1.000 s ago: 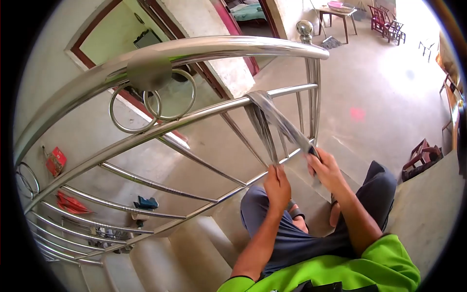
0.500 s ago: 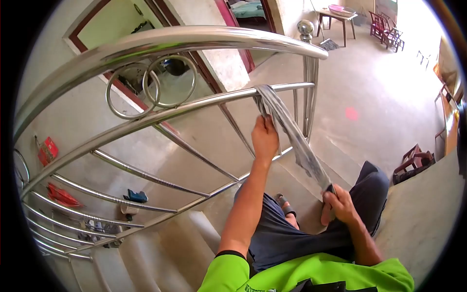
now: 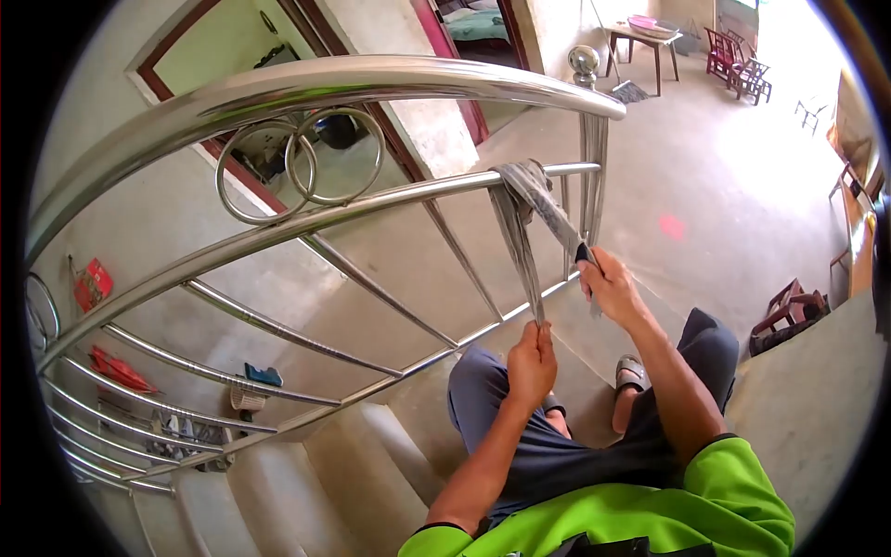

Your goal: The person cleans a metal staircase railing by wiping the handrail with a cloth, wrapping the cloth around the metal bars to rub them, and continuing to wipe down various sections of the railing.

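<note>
A grey cloth strip (image 3: 522, 243) hangs looped over the middle rail (image 3: 408, 193) of the shiny metal railing. My left hand (image 3: 532, 364) is closed round the lower end of its left part, which runs taut down from the rail. The other end slants down to the right, where my right hand (image 3: 608, 280) grips it, with a dark bit showing at the fingers. Above the cloth curves the thick top handrail (image 3: 371, 79), touched by neither hand.
Concrete stairs (image 3: 278, 501) lie at the lower left, beside the railing. A low wall (image 3: 807, 399) stands on the right. Beyond the railing are a small table (image 3: 650, 35), a mop (image 3: 629, 91), red chairs (image 3: 733, 60) and a dark red stool (image 3: 789, 306).
Since half a second ago, my left hand has dropped from near the rail to the cloth's lower end. My right hand has risen towards the rail, and the cloth has slid round it.
</note>
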Tool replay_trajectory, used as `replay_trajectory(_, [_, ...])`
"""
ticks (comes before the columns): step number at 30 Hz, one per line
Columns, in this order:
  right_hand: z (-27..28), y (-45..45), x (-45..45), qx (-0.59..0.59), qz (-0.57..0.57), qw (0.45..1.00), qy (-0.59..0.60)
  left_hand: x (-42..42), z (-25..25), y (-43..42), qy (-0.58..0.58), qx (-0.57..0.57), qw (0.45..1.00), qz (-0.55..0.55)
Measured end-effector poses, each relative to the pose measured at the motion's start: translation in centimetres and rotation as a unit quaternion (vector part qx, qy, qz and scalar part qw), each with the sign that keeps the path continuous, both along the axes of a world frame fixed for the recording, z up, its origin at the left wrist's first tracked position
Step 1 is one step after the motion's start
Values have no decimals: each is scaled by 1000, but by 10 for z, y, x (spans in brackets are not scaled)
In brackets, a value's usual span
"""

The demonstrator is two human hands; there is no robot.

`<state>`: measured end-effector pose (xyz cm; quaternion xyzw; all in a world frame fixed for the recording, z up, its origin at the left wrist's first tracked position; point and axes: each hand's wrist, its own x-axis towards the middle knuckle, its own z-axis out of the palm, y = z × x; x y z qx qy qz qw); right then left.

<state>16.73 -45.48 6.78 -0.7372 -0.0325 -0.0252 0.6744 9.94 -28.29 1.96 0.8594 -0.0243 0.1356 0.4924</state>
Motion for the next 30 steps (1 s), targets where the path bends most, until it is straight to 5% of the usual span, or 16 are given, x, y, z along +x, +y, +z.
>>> replay_trajectory(2, [-9, -5, -12, -120, 10, 992, -36, 14, -9, 5, -29, 13, 999, -12])
replay_trajectory(7, [-50, -42, -84, -167, -38, 985, 7, 91, 39, 10, -45, 18, 999, 13])
replay_trajectory(11, [-52, -46, -130, -174, -36, 983, 33, 130, 51, 15, -85, 22, 995, 53])
replay_trajectory(13, [-62, -36, -130, -74, -43, 992, 96, 124, 39, 13, -91, 66, 992, 59])
replay_trajectory(18, [-35, -19, -74, -146, -23, 987, 61, 67, 24, 3, -64, 203, 977, 15])
replay_trajectory(27, [10, -41, 38, -232, -84, 948, -201, 1, 13, 27, 36, 100, 992, -67])
replay_trajectory(30, [2, -97, 64, -483, -49, 856, -179, 30, 15, 39, 28, 99, 995, -14])
